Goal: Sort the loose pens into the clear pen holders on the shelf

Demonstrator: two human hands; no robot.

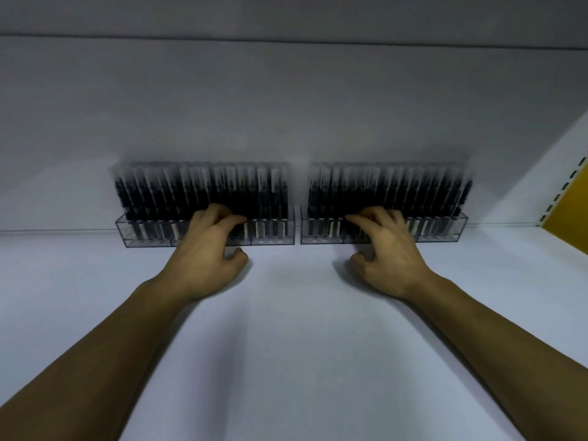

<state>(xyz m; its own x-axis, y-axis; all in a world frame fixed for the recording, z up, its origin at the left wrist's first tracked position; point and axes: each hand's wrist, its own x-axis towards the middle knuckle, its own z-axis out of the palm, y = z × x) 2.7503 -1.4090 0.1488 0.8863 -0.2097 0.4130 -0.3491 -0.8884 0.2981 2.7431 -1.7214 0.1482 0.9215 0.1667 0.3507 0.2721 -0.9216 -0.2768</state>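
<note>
Two clear pen holders stand side by side against the back wall of a white shelf (292, 329). The left pen holder (133, 234) is packed with upright black pens (159, 195). So is the right pen holder (445, 234), whose black pens (420, 192) are blurred. My left hand (206, 253) hooks its fingers over the left holder's front wall and onto the pens, its thumb low in front. My right hand (388, 249) holds the right holder the same way. No loose pens are in view.
A narrow gap (297, 224) separates the two holders. At the right edge a white slotted upright (563, 189) and a yellow panel (572, 214) bound the shelf. The grey back wall (286, 106) rises behind the holders.
</note>
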